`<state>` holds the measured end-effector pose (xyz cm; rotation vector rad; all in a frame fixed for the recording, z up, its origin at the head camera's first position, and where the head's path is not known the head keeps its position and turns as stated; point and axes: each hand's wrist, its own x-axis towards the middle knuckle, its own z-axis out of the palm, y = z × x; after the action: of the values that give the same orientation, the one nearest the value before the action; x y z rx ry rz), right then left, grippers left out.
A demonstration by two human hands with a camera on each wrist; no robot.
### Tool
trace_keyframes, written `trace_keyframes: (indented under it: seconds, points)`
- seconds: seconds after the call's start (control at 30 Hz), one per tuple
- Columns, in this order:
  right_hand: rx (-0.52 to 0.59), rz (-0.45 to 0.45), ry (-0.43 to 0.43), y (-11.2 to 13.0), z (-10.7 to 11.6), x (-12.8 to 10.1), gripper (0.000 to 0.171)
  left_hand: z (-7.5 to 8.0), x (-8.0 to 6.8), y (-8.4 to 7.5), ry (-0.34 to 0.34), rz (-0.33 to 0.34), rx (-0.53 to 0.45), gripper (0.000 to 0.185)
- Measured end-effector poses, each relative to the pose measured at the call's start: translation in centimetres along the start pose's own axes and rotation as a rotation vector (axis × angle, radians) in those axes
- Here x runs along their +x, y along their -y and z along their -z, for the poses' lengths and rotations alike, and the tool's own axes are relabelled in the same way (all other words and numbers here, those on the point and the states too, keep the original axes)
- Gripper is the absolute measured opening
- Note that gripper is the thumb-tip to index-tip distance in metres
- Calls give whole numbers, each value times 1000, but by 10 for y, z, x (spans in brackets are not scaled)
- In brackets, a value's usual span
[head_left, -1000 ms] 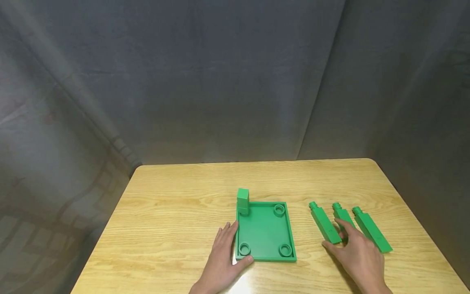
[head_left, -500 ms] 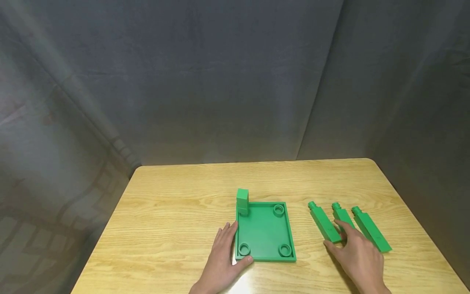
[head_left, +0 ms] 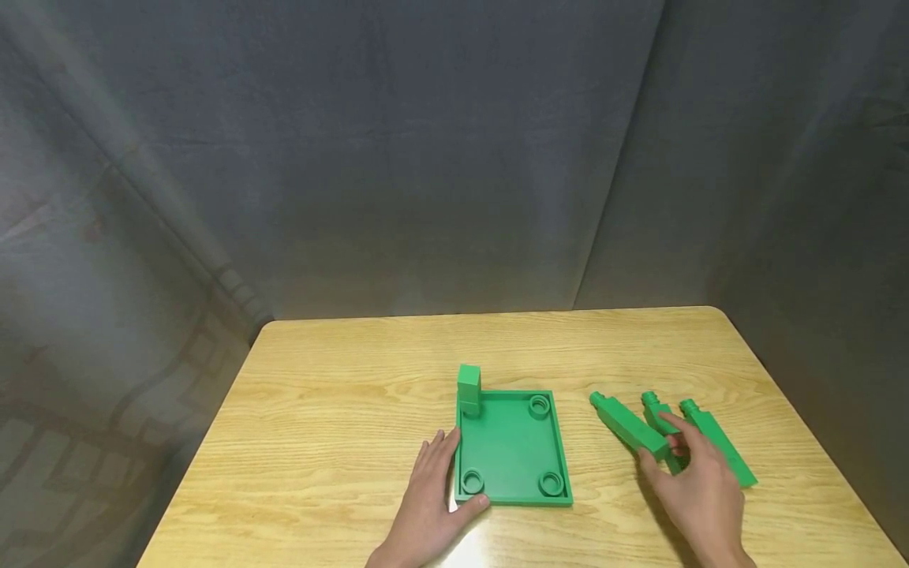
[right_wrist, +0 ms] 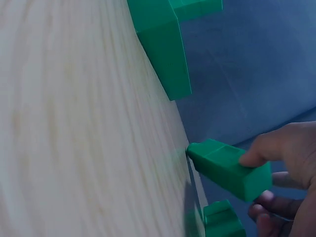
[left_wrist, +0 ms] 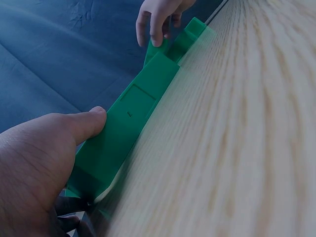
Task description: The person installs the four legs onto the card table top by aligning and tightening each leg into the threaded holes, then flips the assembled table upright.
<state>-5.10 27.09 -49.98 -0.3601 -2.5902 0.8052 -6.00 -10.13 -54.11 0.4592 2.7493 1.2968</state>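
Here the green peg [head_left: 628, 427] nearest the green tray [head_left: 513, 450] is pinched at its near end by the right hand [head_left: 699, 493], thumb on one side and fingers [head_left: 683, 426] on the other, so that this end is raised off the table [head_left: 341, 442] while the studded far end points toward the tray's far right corner; in the right wrist view the peg [right_wrist: 228, 169] shows clear of the wood, the thumb pressed on its top face. Just to the right of that peg lie two more green pegs, the middle peg [head_left: 659, 418] partly hidden behind the hand and the outer peg [head_left: 716, 442] flat on the table, both with their studs pointing away from the person. The tray sits left of the pegs, well apart from them, with round sockets at three of its corners and an upright green block [head_left: 469, 389] standing at its far left corner. The left hand [head_left: 426, 505] rests flat on the table against the tray's left edge, fingers straight and relaxed along the side wall and the thumb touching the near left corner; the left wrist view shows the thumb [left_wrist: 86, 123] lying against the tray's outer wall [left_wrist: 133, 118]. A grey cloth backdrop [head_left: 426, 158] hangs behind the table.
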Motion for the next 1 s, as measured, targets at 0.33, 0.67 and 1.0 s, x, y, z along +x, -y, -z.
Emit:
trace_keyframes:
  seconds: [0.33, 0.67, 1.0]
  points:
    - [388, 0, -162, 1, -7, -2, 65, 1, 0, 0, 21, 25, -9, 103]
    - [568, 25, -239, 6, -7, -2, 47, 1, 1, 1, 17, 18, -12, 103]
    - [623, 67, -231, 14, -10, -7, 47, 0, 0, 3, 26, 22, 3, 103]
